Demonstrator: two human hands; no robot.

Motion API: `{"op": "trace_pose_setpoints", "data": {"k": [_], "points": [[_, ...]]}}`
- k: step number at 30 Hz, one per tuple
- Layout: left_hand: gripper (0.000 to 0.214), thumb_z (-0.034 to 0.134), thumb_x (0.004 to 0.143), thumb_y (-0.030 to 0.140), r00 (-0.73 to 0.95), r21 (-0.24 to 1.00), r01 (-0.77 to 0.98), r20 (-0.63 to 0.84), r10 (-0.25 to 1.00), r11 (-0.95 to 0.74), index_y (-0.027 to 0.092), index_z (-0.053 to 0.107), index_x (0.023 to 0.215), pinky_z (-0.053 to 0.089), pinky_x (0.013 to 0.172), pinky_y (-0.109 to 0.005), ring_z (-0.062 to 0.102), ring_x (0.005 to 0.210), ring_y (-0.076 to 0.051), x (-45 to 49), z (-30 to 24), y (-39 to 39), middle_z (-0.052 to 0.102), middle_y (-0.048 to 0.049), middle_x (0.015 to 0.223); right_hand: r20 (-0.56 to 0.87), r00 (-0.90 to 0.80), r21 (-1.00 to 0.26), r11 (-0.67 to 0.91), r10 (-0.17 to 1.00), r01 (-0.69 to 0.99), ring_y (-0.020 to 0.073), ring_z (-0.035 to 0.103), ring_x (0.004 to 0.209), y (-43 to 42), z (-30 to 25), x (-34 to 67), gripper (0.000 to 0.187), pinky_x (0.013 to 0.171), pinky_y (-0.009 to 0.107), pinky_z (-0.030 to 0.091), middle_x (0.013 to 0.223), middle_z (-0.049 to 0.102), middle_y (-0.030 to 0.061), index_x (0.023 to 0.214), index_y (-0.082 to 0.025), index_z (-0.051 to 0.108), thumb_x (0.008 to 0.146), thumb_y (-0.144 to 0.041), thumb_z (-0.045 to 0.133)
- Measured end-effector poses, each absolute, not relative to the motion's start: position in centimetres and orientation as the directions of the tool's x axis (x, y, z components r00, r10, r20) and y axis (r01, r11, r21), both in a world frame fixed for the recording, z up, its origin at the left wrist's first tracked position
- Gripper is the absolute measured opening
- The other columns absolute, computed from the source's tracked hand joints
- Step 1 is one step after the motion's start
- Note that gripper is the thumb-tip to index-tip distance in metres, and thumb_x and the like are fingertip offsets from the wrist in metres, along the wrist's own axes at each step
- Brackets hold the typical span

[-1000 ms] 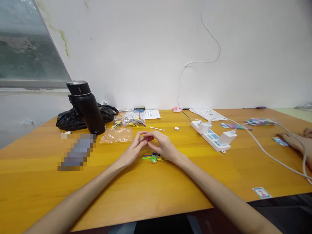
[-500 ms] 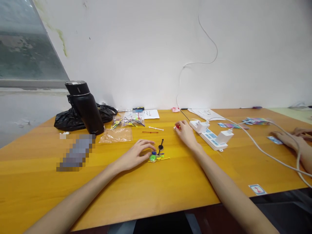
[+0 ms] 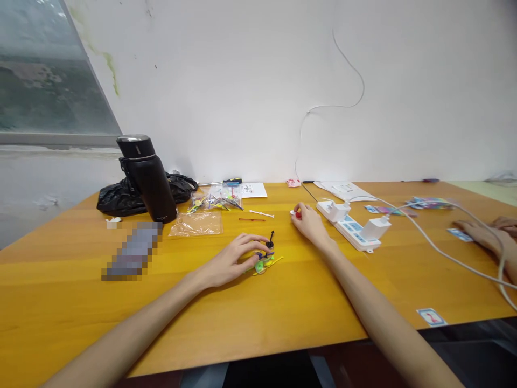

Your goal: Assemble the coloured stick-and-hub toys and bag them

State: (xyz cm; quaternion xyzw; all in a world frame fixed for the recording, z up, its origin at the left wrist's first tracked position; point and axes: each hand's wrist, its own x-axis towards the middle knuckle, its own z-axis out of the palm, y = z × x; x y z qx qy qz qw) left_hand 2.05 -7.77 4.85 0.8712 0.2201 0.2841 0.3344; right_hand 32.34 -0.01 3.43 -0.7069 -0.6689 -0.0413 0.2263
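Red piece pinched in right hand, power strip beside; left hand gripping green toy.

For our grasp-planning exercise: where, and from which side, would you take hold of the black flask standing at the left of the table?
Grip the black flask round its straight body, just below the lid, with the fingers wrapping in from its right. It stands upright, so a side grip is probably steady. Only a flat clear bag lies on that side, while the black plastic bag crowds it from behind.

Pixelated obj unreadable; red bit half-hidden by right hand.
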Motion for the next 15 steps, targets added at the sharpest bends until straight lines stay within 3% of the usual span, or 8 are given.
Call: {"op": "trace_pose_setpoints", "data": {"k": [6, 15], "points": [[0.025, 0.058, 0.097, 0.029, 0.781, 0.663, 0.176, 0.356, 0.513, -0.728, 0.030, 0.068, 0.120, 0.040, 0.112, -0.045, 0.052, 0.131, -0.026, 2.29, 5.04, -8.10, 0.062, -0.0068, 0.138, 0.250, 0.054, -0.202, -0.002, 0.967, 0.979, 0.0224, 0.064, 0.086, -0.40, 3.72, 32.02, 0.017, 0.076, 0.029, 0.041, 0.103, 0.066, 0.0126, 0.104, -0.016, 0.066, 0.090, -0.022, 0.058], [0.024, 0.058, 0.095, 0.023, 0.747, 0.674, 0.190, 0.372, 0.550, -0.714, 0.026, 0.067, 0.117, 0.047, 0.103, -0.039, 0.059, 0.117, -0.025, 2.32, 4.34, -7.84, 0.067, -0.0086, 0.121, 0.243, 0.047, -0.189, 0.000, 0.969, 0.982, 0.0246, 0.066, 0.089, -0.74, 3.64, 31.90, 0.020, 0.079, 0.032, 0.044, 0.108, 0.065, 0.0150, 0.109, -0.015, 0.066, 0.093, -0.024, 0.057]]}}
